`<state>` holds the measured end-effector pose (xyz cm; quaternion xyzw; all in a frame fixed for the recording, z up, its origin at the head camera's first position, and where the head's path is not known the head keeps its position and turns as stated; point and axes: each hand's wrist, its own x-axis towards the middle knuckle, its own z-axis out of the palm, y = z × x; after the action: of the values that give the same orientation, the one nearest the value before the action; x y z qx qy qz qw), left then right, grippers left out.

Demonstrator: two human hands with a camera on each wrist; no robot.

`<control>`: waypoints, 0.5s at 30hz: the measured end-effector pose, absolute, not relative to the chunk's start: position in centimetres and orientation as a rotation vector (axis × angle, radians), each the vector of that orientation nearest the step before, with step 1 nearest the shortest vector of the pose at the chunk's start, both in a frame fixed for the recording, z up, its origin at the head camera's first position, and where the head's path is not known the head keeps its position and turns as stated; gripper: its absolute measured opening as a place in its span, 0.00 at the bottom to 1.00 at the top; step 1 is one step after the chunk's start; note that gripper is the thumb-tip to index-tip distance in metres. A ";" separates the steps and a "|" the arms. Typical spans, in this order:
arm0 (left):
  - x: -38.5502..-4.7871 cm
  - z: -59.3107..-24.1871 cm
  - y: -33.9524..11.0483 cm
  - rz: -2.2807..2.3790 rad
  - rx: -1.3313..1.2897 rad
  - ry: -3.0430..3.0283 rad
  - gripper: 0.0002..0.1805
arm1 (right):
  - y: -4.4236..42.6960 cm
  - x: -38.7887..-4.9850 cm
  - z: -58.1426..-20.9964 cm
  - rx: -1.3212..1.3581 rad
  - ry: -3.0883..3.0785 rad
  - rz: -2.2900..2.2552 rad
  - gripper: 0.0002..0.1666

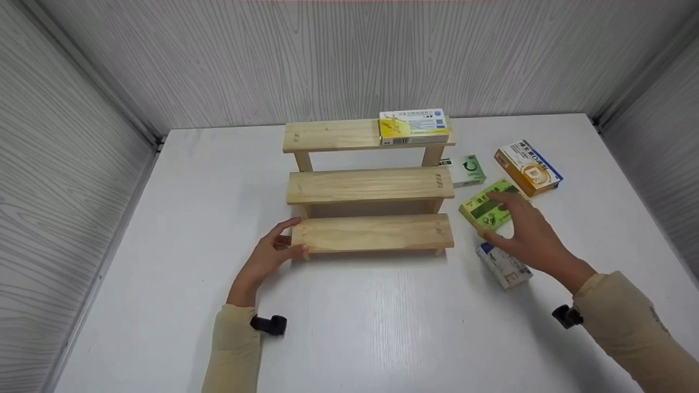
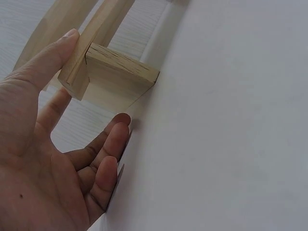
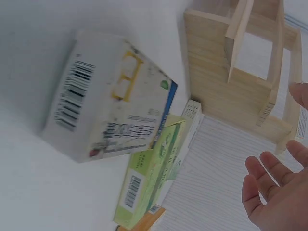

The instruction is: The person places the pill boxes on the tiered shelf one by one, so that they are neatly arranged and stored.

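A three-step wooden rack (image 1: 371,234) stands mid-table. My left hand (image 1: 265,259) pinches the left end of its lowest step, thumb at the front edge and index finger behind; the left wrist view shows this hand (image 2: 43,154) at the wooden end (image 2: 79,72). Above the light-green box (image 1: 481,212) hovers my right hand (image 1: 532,234), fingers spread and gently bent, holding nothing. The right wrist view has that hand (image 3: 284,197) apart from the green box (image 3: 154,168) and the white box (image 3: 130,106). A yellow-and-white box (image 1: 413,131) lies on the top step's right end.
Right of the rack lie a white-and-green box (image 1: 468,170), partly hidden by it, an orange-and-white vitamin box (image 1: 529,168) and a white-and-blue box (image 1: 505,268) below my right hand. Grey wood-grain panels (image 1: 349,60) enclose the white table (image 1: 371,327) at the back and sides.
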<state>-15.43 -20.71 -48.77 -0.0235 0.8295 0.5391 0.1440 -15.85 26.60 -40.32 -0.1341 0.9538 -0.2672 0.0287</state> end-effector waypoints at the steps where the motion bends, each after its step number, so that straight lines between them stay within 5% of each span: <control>1: -15.4 -48.8 -20.7 1.552 -0.068 2.392 0.36 | 26.9 -15.6 -40.6 -0.393 2.919 -0.824 0.43; 15: -14.2 -45.5 -19.8 1.566 -0.056 2.354 0.36 | 30.1 -14.0 -42.3 -0.335 2.779 -0.630 0.50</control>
<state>-14.24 -19.75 -45.48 -0.0196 0.8221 0.5471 0.1562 -13.98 30.14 -42.27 -0.1156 0.9596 -0.2174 0.1358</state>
